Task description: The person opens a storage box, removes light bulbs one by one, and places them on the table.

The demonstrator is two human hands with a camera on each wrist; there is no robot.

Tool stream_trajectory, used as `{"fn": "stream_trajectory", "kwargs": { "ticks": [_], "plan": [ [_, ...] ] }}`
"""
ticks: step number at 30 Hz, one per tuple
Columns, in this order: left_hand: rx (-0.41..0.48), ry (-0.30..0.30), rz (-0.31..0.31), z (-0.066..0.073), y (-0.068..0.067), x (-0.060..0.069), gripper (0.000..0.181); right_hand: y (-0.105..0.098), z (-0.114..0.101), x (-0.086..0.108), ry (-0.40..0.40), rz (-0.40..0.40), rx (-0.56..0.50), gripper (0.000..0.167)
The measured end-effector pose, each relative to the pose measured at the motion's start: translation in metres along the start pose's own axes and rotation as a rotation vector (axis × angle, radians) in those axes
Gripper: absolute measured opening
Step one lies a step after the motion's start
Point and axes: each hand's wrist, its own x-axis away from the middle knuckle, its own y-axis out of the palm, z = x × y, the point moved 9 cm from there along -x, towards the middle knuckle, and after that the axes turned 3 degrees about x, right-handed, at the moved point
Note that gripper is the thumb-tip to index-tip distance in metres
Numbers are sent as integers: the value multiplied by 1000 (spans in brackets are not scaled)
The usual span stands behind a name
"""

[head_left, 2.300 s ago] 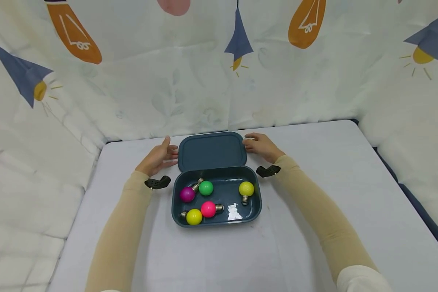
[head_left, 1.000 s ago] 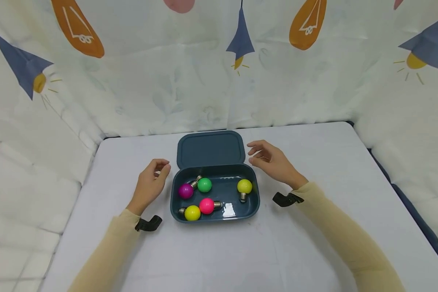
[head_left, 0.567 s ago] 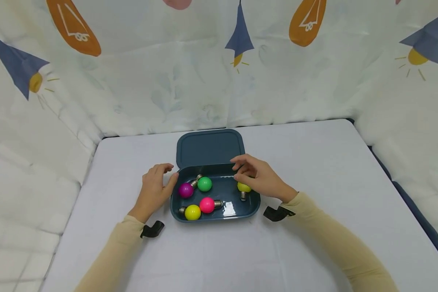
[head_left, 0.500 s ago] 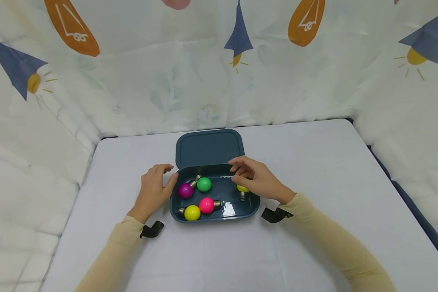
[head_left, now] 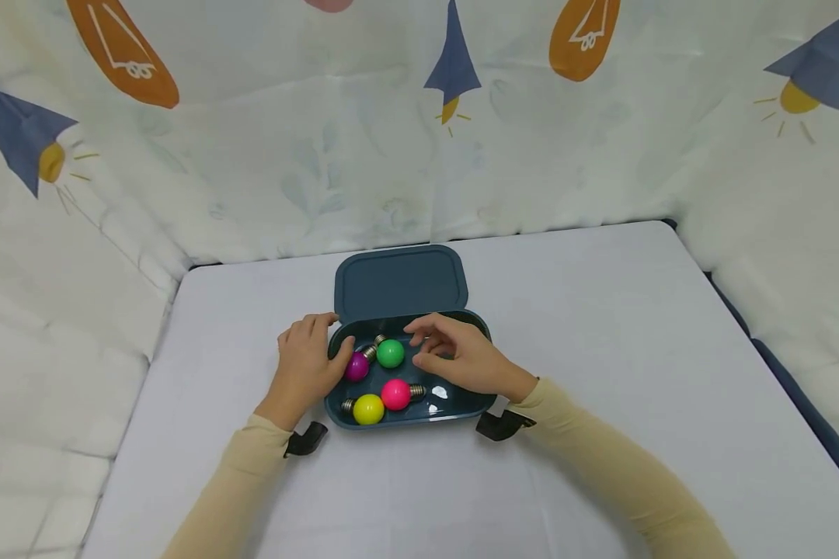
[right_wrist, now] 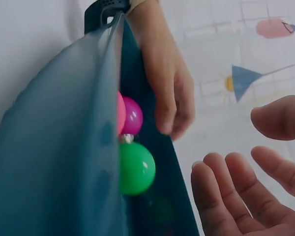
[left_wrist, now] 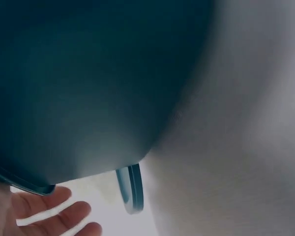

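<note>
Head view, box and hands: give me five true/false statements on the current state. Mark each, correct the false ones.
1. The lid lies off the box, on its far side. True.
2. The right hand is gripping the green bulb. False: the right hand is over the box and holds nothing; the green bulb lies in the box.
3. The pink bulb is to the right of the yellow bulb in the head view. True.
4. The purple bulb lies outside the box. False: the purple bulb is inside, near the left end.
5. The left hand is at the left end of the box. True.
</note>
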Motion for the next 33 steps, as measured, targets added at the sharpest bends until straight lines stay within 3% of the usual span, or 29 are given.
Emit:
{"fn": "stream_trajectory", "kwargs": {
  "ticks": [7,13,18,27,33],
  "plan": [
    [-73,43,27,1,2,0,52,15,1,-5,-24,-15,-43,44],
    [-110,91,52,1,2,3,33,26,9,-6,9,-47,-29,45],
    [-148,134,31,4,2,3,21,27,13,-9,30,-57,39,46],
    [-145,68,-63,3,8,-5,15,31,25,-9,106,-135,132,49],
    [-153,58,-75,-1,10,-3,16,43,31,-8,145,-246,211,51]
  ]
}}
